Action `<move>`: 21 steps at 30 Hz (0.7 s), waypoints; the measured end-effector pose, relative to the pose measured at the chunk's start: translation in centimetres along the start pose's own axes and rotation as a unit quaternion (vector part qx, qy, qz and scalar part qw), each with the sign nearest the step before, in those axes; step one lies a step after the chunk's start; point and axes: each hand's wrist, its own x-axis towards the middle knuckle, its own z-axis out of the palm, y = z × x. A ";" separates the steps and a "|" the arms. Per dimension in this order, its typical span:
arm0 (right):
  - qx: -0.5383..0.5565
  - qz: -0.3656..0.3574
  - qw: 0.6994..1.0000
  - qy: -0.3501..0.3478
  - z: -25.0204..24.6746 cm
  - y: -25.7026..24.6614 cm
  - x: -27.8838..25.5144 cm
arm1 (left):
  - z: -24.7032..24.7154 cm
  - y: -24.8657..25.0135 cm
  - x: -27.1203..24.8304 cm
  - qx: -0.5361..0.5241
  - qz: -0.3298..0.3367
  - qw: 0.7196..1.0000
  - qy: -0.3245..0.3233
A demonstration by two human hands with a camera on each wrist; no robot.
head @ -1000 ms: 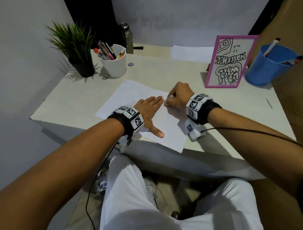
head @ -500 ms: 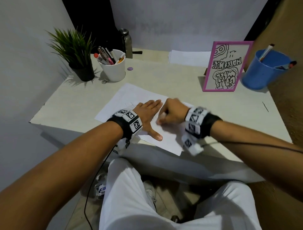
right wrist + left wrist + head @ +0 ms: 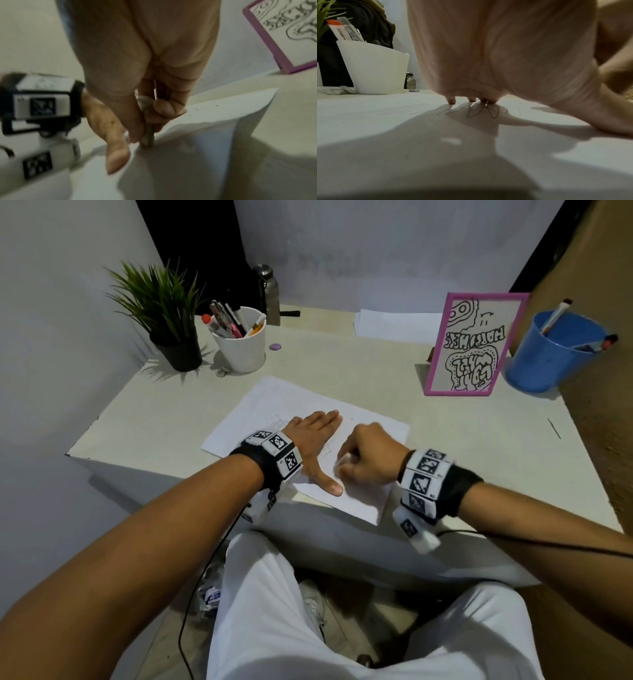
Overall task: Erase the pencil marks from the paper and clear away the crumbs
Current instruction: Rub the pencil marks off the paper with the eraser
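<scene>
A white sheet of paper (image 3: 260, 405) lies slanted on the pale desk (image 3: 359, 371), its near corner over the front edge. My left hand (image 3: 315, 440) presses flat on the paper, fingers straight and thumb spread. Pencil scribbles (image 3: 481, 112) show on the paper (image 3: 385, 121) by the fingertips (image 3: 452, 101). My right hand (image 3: 366, 457) is curled round a small worn eraser (image 3: 147, 136) whose tip touches the paper (image 3: 205, 135) beside the left thumb. Dark crumbs (image 3: 199, 109) speckle the sheet beyond it.
At the back left stand a potted plant (image 3: 164, 313), a white pen cup (image 3: 241, 344) and a metal bottle (image 3: 269, 292). A pink-framed drawing (image 3: 476, 344) and a blue cup (image 3: 548, 354) stand at the right. A purple disc (image 3: 275, 347) lies by the cup.
My right hand has slid with the eraser toward the near edge of the paper, ending beside the left thumb. The left hand has stayed pressed on the sheet.
</scene>
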 end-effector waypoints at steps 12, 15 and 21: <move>0.029 0.089 0.992 0.087 -2.9 0.7 6.0 | -1.4 -0.6 -1.7 -0.058 -0.008 0.997 0.044; 0.022 0.066 0.995 0.065 -0.6 -0.6 4.7 | -1.4 -0.8 -1.6 -0.012 -0.007 0.999 0.034; 0.004 0.067 0.996 0.058 -2.0 0.2 4.9 | -0.7 -1.4 -1.0 -0.001 -0.021 1.000 0.003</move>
